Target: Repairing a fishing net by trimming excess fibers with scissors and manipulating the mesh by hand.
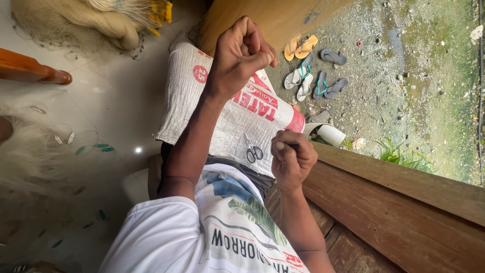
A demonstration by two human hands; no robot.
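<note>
Home porch (fishing nets (45, 151), sandals (313, 71))

The person wears a white short-sleeved cotton T-shirt (166, 237) with a printed front showing green leaves, blue patches and dark lettering. Both forearms are bare, and neither the left hand (241, 50) nor the right hand (292, 157) carries rings or a watch.

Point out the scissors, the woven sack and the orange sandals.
scissors (254, 153): head view, on the finger loops lying on the sack.
woven sack (227, 124): head view, on its bare white weave under the forearm.
orange sandals (300, 46): head view, between the pair's soles.
</note>
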